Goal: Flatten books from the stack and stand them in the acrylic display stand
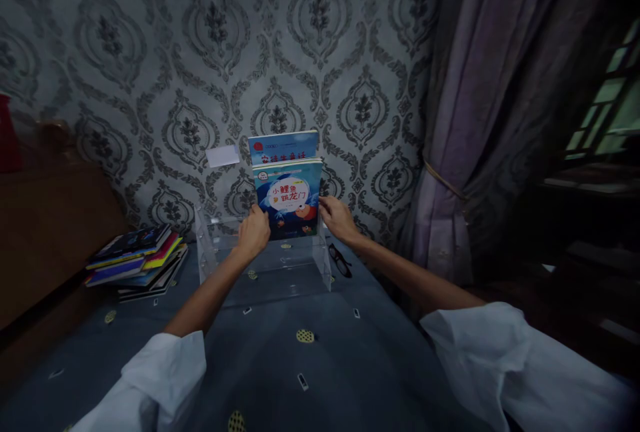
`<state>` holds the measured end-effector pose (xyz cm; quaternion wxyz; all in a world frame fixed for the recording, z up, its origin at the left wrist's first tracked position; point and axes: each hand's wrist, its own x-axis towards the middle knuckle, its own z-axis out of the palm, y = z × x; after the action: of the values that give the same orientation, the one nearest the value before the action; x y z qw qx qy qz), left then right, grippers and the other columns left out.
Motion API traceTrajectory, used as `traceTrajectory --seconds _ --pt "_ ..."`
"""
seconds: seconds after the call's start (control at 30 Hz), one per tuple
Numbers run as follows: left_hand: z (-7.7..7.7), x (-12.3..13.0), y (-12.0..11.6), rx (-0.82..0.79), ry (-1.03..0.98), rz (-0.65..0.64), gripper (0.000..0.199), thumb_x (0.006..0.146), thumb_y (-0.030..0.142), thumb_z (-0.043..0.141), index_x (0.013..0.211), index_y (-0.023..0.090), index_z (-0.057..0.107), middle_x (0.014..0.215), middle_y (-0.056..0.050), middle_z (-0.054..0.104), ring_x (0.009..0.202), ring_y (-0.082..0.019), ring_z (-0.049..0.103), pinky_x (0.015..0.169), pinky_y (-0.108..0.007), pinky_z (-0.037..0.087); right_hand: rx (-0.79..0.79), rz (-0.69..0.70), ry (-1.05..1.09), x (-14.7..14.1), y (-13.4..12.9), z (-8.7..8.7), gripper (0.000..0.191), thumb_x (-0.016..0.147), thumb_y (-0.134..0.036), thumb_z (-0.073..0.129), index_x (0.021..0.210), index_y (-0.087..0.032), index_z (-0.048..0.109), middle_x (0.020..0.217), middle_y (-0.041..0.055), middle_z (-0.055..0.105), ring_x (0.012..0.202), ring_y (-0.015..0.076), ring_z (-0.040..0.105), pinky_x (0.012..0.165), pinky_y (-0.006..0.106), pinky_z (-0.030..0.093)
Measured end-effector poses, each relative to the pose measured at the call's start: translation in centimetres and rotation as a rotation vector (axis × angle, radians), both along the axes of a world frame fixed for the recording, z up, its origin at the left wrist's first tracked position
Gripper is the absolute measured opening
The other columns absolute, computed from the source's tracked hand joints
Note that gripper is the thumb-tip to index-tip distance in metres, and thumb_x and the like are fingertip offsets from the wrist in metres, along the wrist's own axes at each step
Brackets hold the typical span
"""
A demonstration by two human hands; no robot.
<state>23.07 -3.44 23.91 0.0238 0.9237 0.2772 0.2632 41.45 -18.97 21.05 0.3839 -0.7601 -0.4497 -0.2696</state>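
Note:
Both hands grip a blue children's book with a white oval title patch, one at each side edge. My left hand has its fingers closed on the lower left edge. At the right edge, my right hand pinches the cover between thumb and fingers. The book is upright at a clear acrylic stand; whether its bottom rests on a tier I cannot tell. Behind it another blue book stands upright, its lower part hidden.
A stack of books lies left of the stand, beside a brown wooden cabinet. Black-framed glasses lie just right of the stand. The patterned wall is close behind, with a white card on it. A tied curtain hangs at right.

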Motion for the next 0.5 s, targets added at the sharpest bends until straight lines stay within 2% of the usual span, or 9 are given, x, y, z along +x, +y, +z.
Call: traceTrajectory --seconds 0.27,0.5 --pt "0.3 -0.4 1.4 -0.026 -0.014 -0.083 0.029 0.106 0.029 0.032 0.121 0.010 0.047 0.107 -0.022 0.072 0.103 -0.031 0.072 0.084 -0.036 0.053 0.019 0.013 0.039 0.2 -0.2 -0.2 0.035 0.089 -0.019 0.049 0.116 -0.014 0.070 0.103 0.0129 0.070 0.098 0.0262 0.065 0.092 0.040 0.052" --pt "0.2 -0.2 1.3 -0.042 -0.052 -0.093 0.034 0.105 0.030 0.035 0.129 0.008 0.043 0.108 -0.024 0.071 0.101 -0.033 0.073 0.084 -0.037 0.053 0.076 0.021 0.063 0.1 0.4 -0.4 0.038 0.087 -0.019 0.050 0.122 -0.018 0.065 0.106 0.0109 0.069 0.099 0.0258 0.064 0.094 0.044 0.052"
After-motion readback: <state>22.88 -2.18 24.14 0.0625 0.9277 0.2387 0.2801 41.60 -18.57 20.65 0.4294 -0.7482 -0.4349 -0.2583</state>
